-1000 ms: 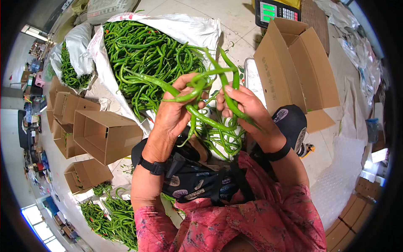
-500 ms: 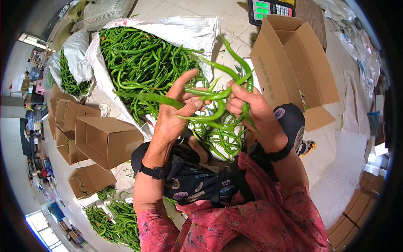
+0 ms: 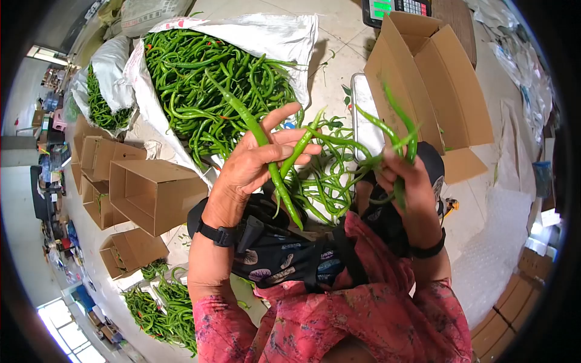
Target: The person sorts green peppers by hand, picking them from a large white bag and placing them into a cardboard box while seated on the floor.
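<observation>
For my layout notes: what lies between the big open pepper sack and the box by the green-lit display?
The head view shows tiled floor, scattered leaves and a white panel beside the box, with loose peppers lower down.

passable: floor strip (image 3: 345, 37) between white sack (image 3: 278, 35) and big carton (image 3: 399, 63) | blocks ahead-right: same carton | blocks low-centre: loose peppers (image 3: 325, 195)

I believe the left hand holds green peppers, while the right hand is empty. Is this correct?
Not quite: the right hand is not empty. The head view shows it holding green peppers as well. The left hand does hold green peppers, as you say.
</observation>
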Action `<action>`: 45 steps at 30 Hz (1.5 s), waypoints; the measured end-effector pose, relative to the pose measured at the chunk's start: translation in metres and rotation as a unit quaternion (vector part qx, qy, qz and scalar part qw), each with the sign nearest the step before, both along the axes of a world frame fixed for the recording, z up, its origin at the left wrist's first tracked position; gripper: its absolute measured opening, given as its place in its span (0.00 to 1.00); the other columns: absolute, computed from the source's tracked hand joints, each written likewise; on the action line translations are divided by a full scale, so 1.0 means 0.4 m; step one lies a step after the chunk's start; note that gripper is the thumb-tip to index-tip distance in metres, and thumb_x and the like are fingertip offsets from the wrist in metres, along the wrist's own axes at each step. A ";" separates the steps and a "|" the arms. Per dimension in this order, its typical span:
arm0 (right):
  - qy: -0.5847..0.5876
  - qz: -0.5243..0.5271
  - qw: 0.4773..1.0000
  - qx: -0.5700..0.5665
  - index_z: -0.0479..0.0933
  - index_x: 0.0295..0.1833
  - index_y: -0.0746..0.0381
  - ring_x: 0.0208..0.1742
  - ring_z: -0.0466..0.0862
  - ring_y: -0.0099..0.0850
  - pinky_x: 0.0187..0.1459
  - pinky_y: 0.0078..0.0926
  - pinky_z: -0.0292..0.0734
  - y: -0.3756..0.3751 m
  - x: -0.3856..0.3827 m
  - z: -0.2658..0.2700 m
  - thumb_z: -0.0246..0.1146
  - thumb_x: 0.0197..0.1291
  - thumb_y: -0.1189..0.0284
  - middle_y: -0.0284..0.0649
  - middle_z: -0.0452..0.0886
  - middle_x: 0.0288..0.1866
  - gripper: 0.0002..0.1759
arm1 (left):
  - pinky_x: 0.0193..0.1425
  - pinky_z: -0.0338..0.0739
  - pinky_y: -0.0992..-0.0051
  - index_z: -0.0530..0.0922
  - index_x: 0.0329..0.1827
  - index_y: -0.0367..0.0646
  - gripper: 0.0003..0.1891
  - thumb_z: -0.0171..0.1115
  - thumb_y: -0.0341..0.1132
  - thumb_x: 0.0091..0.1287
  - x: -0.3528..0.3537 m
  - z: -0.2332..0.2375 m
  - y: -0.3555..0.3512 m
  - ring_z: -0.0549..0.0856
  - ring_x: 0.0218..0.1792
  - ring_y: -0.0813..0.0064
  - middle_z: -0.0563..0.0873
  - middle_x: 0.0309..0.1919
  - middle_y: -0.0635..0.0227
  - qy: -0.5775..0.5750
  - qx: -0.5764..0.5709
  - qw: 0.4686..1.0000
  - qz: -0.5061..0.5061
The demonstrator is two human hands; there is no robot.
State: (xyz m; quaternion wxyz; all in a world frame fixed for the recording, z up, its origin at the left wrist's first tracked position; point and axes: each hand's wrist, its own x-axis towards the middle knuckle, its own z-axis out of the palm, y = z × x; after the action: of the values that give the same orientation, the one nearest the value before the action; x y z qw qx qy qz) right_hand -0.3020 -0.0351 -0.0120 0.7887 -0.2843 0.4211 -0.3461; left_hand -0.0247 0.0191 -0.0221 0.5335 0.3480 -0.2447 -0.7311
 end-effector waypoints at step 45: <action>0.124 0.021 0.961 -0.246 0.77 0.55 0.68 0.32 0.72 0.16 0.31 0.15 0.67 0.000 -0.004 0.108 0.53 0.74 0.64 0.35 0.81 0.44 0.18 | 0.55 0.85 0.65 0.73 0.56 0.34 0.11 0.56 0.25 0.73 -0.042 -0.069 -0.007 0.87 0.50 0.57 0.84 0.49 0.48 -0.075 0.082 0.985 0.131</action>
State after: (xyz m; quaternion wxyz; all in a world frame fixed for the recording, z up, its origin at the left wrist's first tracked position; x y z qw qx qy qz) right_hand -0.3035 -0.0352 0.0311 0.6430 -0.5191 0.4116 -0.3844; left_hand -0.0416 0.0162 -0.0497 0.5743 0.4731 -0.1756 -0.6446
